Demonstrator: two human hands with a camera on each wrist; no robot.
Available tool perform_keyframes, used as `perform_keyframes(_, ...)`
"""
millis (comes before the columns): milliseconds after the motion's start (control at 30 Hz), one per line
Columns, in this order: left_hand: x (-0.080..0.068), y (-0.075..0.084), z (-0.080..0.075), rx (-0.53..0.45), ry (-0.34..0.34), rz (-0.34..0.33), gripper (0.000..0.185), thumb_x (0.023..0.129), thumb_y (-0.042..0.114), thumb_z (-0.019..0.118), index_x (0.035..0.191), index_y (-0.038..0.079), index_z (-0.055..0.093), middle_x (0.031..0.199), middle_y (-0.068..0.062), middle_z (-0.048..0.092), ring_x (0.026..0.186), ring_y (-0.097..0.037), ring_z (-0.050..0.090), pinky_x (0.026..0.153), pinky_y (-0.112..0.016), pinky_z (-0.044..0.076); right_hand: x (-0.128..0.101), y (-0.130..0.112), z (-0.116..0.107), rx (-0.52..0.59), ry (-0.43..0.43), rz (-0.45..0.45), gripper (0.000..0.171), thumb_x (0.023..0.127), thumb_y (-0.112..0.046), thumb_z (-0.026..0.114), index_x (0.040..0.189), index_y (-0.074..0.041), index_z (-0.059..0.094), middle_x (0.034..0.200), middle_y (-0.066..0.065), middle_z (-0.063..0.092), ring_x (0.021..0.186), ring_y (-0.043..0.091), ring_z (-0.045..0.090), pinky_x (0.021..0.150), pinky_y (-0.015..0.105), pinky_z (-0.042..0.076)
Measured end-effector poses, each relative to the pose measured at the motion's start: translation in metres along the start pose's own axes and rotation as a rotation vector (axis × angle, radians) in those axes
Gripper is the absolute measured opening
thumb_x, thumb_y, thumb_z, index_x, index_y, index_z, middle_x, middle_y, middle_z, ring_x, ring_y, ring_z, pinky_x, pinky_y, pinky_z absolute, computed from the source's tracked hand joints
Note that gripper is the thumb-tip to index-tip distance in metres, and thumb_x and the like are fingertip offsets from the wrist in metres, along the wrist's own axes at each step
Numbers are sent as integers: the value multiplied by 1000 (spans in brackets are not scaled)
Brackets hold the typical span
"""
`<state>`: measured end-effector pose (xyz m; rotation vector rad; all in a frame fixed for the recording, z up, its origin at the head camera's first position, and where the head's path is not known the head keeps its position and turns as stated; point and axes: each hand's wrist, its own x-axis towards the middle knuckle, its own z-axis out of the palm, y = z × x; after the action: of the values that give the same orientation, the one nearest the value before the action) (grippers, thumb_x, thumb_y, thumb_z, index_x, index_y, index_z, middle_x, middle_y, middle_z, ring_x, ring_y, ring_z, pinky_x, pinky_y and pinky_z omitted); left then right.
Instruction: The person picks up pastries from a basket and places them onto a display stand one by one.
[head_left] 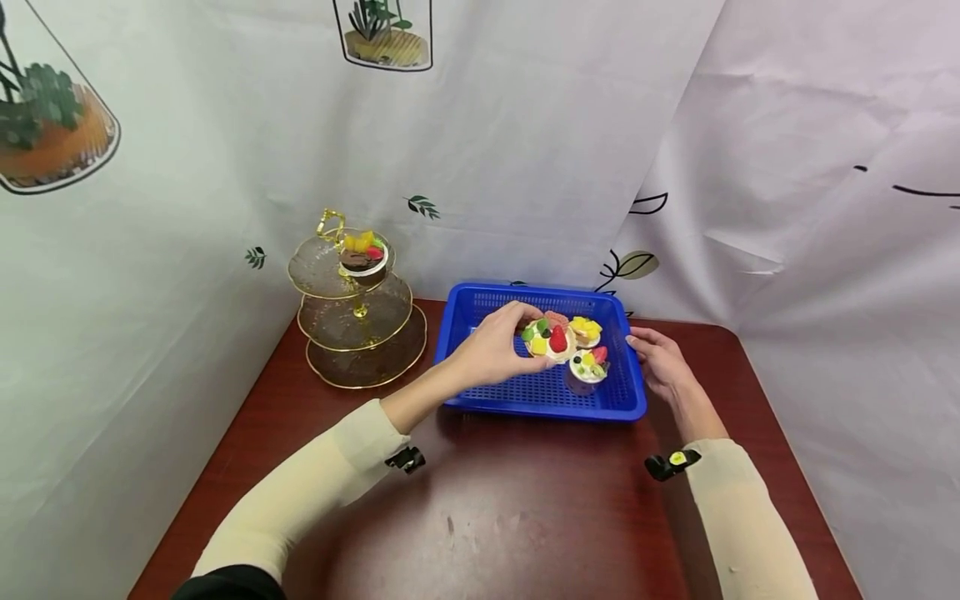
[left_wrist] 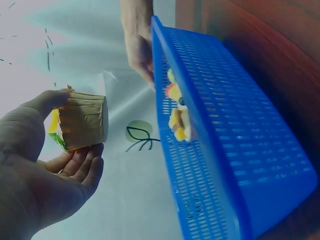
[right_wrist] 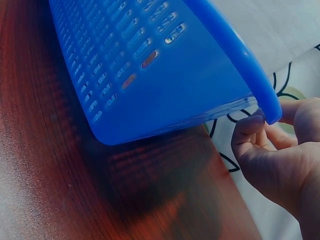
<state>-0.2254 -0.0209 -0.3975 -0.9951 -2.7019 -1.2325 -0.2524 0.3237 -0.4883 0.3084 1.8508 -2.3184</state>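
**Cupcake lifted over basket – tip/drop risk on the way to the stand**

Our left hand had thumb + fingers curled round the paper cup of a fruit cupcake, held just above the blue basket, over its middle. In the wrist view the cupcake lay on its side relative to the cam, pinched by the wrapper only. Our right hand pinched the basket's right rim, fingertips curled at the corner lip, steadying it.

Risks as we judged them:
- grip was on soft paper, so a squeeze could crush it and a slack hold could let it slip back onto the 2 cupcakes inside the basket.
- tilt could shed fruit topping.
- low exit could clip the basket's left wall.
- tiered stand, left of the basket, had thin gold rims and a ring handle; a knock could rock it. Top tier already held a choc cupcake.

Room: bare table lay between basket and stand, lower 2 tiers open. Backdrop sat close behind the basket; table edge was near on its right.
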Motion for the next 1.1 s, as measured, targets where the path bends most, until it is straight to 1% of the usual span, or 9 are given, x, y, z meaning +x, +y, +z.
perform_keyframes(200, -6, 11, -11, -15, 18, 19, 63, 86, 38, 88, 135, 9, 61, 122, -1, 62, 108, -15, 59, 97, -37, 55, 0, 2, -1, 2, 10, -8, 17, 108, -8, 61, 125, -5, 60, 92, -2, 76, 78, 11, 72, 69, 27, 62)
perform_keyframes(400, -13, 13, -23, -16, 38, 31, 63, 88, 39, 87, 136, 10, 60, 123, -1, 62, 111, -16, 61, 99, -37, 55, 0, 3, -2, 8, 18, -2, 17, 108, -8, 61, 125, -5, 59, 91, -2, 75, 77, 11, 72, 69, 27, 61)
perform_keyframes(500, -16, 11, -32, -10, 67, 43, 62, 87, 37, 88, 136, 10, 61, 123, -1, 63, 112, -15, 61, 100, -36, 55, 1, 2, -1, -17, 27, -9, 22, 108, -10, 61, 129, -3, 58, 92, -3, 75, 78, 11, 71, 70, 27, 62)
perform_keyframes(667, -24, 10, -48, 3, 119, 34, 63, 86, 35, 90, 135, 9, 61, 123, -2, 63, 109, -16, 62, 97, -34, 56, 0, -1, -1, -31, 32, -2, 34, 108, -9, 60, 139, 2, 52, 93, -3, 74, 78, 11, 71, 70, 27, 62)
perform_keyframes(767, -30, 10, -59, 3, 140, 25, 65, 85, 35, 91, 136, 8, 60, 126, -4, 64, 110, -17, 65, 98, -35, 57, 0, 0, -1, -34, 29, -5, 32, 108, -9, 60, 137, 2, 53, 92, -4, 74, 78, 10, 70, 70, 26, 61)
perform_keyframes(867, -35, 11, -71, 10, 159, 27, 66, 85, 34, 91, 138, 8, 60, 130, -5, 64, 113, -19, 66, 99, -36, 57, 1, 2, -1, -44, 44, -23, 24, 108, -9, 61, 130, -2, 57, 91, -5, 73, 76, 9, 69, 69, 25, 61)
perform_keyframes(967, -41, 13, -82, 21, 185, 28, 66, 85, 32, 91, 138, 8, 60, 131, -5, 64, 113, -19, 66, 98, -36, 57, 2, 2, 0, -60, 51, -21, 20, 108, -10, 61, 127, -4, 59, 90, -5, 73, 76, 9, 69, 69, 25, 61)
perform_keyframes(1033, -46, 15, -90, 31, 203, 18, 65, 86, 33, 91, 137, 8, 60, 129, -5, 64, 110, -18, 65, 95, -36, 57, 2, 2, -1, -79, 54, -17, 19, 108, -11, 61, 126, -6, 60, 91, -5, 73, 77, 9, 69, 70, 25, 61)
perform_keyframes(1100, -49, 15, -98, 37, 226, 10, 65, 85, 33, 91, 136, 8, 61, 125, -4, 65, 103, -20, 66, 87, -36, 58, 2, 2, -1, -100, 53, -18, 20, 108, -12, 62, 126, -6, 60, 92, -5, 73, 78, 10, 69, 71, 25, 61)
